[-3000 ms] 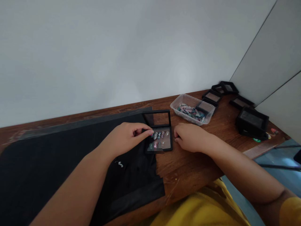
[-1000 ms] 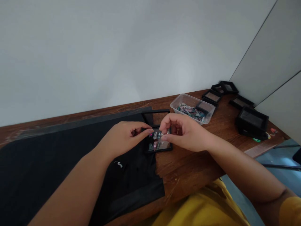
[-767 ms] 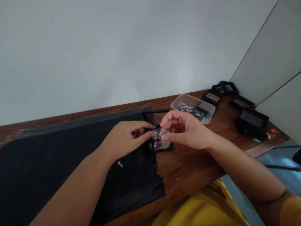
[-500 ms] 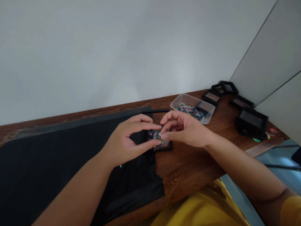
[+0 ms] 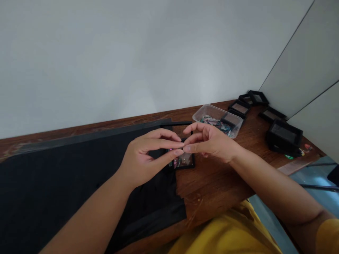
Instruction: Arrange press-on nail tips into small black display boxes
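Observation:
My left hand (image 5: 148, 153) is closed, its thumb and fingertips drawn near one another just over a small black-framed box (image 5: 193, 163). From the other side my right hand (image 5: 214, 143) meets it, thumb and index finger pinched, the other fingers curled loosely. The fingertips of both hands touch or nearly touch; whatever is between them is too small to make out. Small shiny pieces (image 5: 175, 163), clear and pink, lie in the box below the left thumb. The hands cover the box's upper left part.
A clear plastic tub (image 5: 197, 114) of shiny, multicoloured pieces stands behind my right hand. Several black-framed boxes (image 5: 284, 135) lie at the right by the wall. Black sheeting (image 5: 66, 183) covers the left of the wooden table (image 5: 219, 180). Small coloured bits (image 5: 289, 157) lie near the right edge.
My left thumb and fingers have drawn closer together, and my hands have risen slightly off the pieces. More of the pieces in the box now show below the left thumb.

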A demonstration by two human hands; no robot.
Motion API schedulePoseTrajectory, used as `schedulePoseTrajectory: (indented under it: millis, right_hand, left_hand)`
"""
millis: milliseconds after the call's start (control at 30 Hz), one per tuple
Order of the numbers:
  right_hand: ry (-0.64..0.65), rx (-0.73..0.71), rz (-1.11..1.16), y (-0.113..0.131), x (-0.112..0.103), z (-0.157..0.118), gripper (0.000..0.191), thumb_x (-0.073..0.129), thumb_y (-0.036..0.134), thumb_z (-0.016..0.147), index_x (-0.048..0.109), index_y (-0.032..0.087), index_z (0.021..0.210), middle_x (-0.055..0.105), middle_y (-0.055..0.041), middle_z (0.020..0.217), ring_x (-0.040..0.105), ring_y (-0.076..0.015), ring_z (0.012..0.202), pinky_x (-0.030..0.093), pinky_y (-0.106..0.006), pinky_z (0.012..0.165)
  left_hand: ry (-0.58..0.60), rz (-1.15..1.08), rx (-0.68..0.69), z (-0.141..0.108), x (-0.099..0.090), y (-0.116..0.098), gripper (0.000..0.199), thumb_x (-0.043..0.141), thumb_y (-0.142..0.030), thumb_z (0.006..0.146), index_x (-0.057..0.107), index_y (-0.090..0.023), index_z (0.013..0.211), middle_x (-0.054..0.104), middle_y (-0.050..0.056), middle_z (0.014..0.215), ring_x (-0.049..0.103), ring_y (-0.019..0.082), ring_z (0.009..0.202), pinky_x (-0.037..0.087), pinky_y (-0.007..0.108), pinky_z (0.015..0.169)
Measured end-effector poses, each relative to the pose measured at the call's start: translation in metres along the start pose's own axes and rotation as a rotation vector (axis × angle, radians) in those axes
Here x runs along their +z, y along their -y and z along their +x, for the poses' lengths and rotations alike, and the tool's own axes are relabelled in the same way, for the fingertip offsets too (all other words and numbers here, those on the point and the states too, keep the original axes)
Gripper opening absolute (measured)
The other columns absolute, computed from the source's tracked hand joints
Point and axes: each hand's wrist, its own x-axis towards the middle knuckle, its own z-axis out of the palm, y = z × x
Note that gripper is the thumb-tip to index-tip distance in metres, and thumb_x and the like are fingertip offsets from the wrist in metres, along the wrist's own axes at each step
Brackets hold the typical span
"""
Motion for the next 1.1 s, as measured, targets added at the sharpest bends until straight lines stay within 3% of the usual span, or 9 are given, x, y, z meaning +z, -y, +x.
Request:
schedulePoseTrajectory:
  millis: [333,600,867,1100]
  right_hand:
    - [0.034,-0.073,0.036,-0.002,0.004,0.002,0.057,0.109,0.020,0.058,0.066,0.022,0.095,0.077,0.0062,0.082,0.067,-0.0067,0.063,0.045,-0.013,0.045]
    - [0.026,-0.089,0.023,-0.005,0.005,0.001,0.058,0.110,0.027,0.062,0.063,0.023,0.097,0.075,0.0058,0.083,0.067,-0.0079,0.067,0.049,-0.015,0.053]
    - [0.072,-0.082,0.010,-0.004,0.004,0.000,0.055,0.107,0.024,0.066,0.064,0.022,0.101,0.073,0.0069,0.084,0.064,-0.0068,0.065,0.051,-0.016,0.054]
    - [0.095,-0.039,0.015,-0.006,0.007,0.000,0.052,0.106,0.029,0.071,0.066,0.022,0.104,0.076,0.0072,0.084,0.065,-0.0059,0.059,0.052,-0.016,0.051]
  left_hand:
    - [-0.110,-0.084,-0.142,-0.004,0.007,-0.001,0.002,0.085,-0.034,0.096,0.087,-0.033,0.095,0.085,0.002,0.099,0.080,0.021,0.093,0.070,0.037,0.086]
    - [-0.098,-0.042,-0.183,-0.003,0.008,0.000,0.014,0.081,-0.039,0.098,0.081,-0.028,0.088,0.082,0.005,0.098,0.077,0.023,0.094,0.068,0.041,0.089]
    - [-0.102,-0.114,-0.191,-0.003,0.012,-0.001,0.008,0.080,-0.029,0.094,0.078,-0.027,0.086,0.081,0.004,0.100,0.074,0.021,0.096,0.065,0.037,0.090]
    - [-0.104,-0.119,-0.200,-0.003,0.013,-0.002,0.013,0.079,-0.032,0.095,0.076,-0.027,0.083,0.077,0.003,0.093,0.071,0.020,0.089,0.062,0.035,0.081]
